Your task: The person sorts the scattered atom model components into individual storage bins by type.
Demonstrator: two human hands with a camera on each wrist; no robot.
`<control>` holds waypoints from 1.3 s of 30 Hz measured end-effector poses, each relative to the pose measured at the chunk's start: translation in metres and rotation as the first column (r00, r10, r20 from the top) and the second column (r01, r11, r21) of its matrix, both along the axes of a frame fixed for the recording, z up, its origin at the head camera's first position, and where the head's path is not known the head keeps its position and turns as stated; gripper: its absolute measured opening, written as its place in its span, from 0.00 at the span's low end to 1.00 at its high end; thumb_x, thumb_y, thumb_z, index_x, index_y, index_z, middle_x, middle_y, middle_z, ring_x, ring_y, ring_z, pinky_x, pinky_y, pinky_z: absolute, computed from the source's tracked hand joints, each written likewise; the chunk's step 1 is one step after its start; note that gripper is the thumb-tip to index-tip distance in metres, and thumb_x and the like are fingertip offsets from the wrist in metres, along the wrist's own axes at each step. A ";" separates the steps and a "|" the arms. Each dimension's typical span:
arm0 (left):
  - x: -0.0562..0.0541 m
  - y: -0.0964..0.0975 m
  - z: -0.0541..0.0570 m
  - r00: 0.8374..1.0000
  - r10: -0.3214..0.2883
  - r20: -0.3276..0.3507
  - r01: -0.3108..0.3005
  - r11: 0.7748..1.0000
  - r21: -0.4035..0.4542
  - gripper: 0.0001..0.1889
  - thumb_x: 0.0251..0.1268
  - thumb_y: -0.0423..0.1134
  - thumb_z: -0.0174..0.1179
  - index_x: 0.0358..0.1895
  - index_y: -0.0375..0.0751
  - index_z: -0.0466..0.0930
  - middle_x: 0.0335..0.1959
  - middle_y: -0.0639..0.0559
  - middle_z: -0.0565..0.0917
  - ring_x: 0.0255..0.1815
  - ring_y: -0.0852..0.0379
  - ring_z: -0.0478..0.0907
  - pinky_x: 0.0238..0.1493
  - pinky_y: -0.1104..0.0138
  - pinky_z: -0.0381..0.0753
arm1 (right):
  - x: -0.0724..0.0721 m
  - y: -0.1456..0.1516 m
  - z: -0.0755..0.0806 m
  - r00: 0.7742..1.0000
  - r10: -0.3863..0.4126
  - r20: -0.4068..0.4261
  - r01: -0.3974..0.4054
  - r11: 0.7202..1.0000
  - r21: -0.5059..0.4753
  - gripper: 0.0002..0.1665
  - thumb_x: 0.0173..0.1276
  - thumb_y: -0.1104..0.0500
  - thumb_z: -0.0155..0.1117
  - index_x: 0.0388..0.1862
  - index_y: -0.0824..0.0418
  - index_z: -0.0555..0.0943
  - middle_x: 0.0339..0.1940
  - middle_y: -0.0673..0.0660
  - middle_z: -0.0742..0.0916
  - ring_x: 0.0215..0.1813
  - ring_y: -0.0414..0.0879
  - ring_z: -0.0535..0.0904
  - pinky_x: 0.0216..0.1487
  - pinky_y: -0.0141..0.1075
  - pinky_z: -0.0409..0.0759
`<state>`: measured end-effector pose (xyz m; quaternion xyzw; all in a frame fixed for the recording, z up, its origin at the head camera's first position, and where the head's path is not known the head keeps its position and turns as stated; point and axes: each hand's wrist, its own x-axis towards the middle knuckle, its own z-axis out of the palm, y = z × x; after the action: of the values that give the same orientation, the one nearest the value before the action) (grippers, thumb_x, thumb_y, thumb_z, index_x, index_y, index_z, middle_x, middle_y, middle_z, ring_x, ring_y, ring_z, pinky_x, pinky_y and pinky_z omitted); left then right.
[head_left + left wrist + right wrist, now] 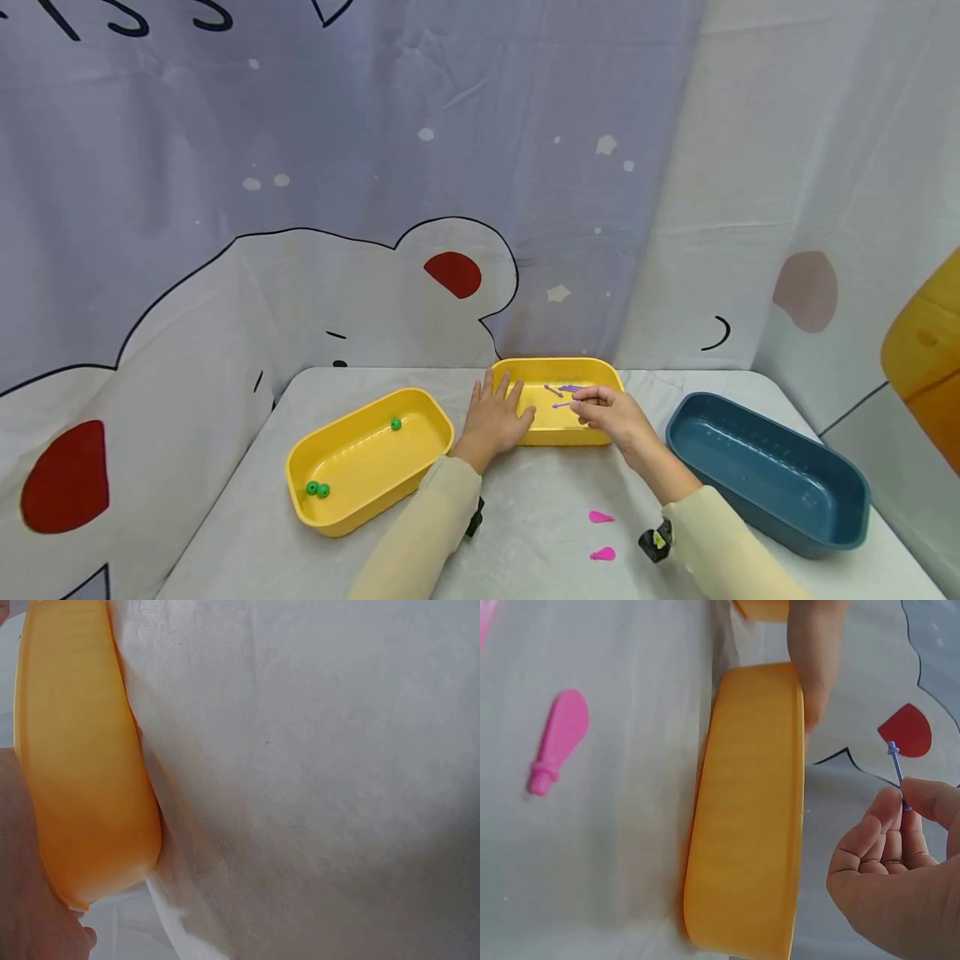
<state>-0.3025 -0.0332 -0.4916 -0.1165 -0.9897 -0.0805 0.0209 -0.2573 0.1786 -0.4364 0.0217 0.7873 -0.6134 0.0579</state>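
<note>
Between thumb and fingertips my right hand [611, 414] pinches a thin purple stick [897, 766] with knobbed ends, above the far yellow tub [555, 437]. More purple sticks [553, 390] lie in that tub. Spread flat, my left hand [495, 418] rests at the tub's left side, its fingers straight over the rim. In the left wrist view only part of this hand shows beside the tub wall [90, 765]. Two pink paddle-shaped pieces [602, 553] lie on the table nearer to me; one pink piece [561, 739] shows large in the right wrist view.
A second yellow tub [341, 523] stands at the left, holding a few green beads [396, 424]. To the right is a dark blue tub [757, 483]. A printed curtain [570, 208] hangs behind the white-covered table [525, 542].
</note>
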 end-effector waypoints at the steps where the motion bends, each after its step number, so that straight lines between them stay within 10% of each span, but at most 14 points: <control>1: 0.000 0.000 0.000 1.000 0.000 0.000 0.000 1.000 -0.002 0.34 0.78 0.63 0.37 0.80 0.53 0.59 0.83 0.51 0.55 0.84 0.42 0.39 0.81 0.47 0.41 | -0.002 0.000 0.000 1.000 0.000 0.001 0.000 1.000 0.001 0.19 0.70 0.56 0.69 0.53 0.68 0.81 0.41 0.57 0.87 0.45 0.54 0.83 0.54 0.43 0.82; 39: 0.003 -0.001 0.001 1.000 -0.003 -0.015 0.003 1.000 -0.004 0.37 0.76 0.68 0.33 0.80 0.53 0.59 0.82 0.50 0.55 0.84 0.41 0.39 0.81 0.47 0.41 | -0.066 -0.010 -0.007 0.997 -0.077 0.005 0.077 0.995 0.068 0.15 0.74 0.58 0.64 0.53 0.66 0.83 0.39 0.52 0.87 0.41 0.48 0.84 0.54 0.47 0.80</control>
<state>-0.2999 -0.0344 -0.4910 -0.1187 -0.9895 -0.0779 0.0281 -0.3235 0.1682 -0.4436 0.0561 0.8060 -0.5881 0.0364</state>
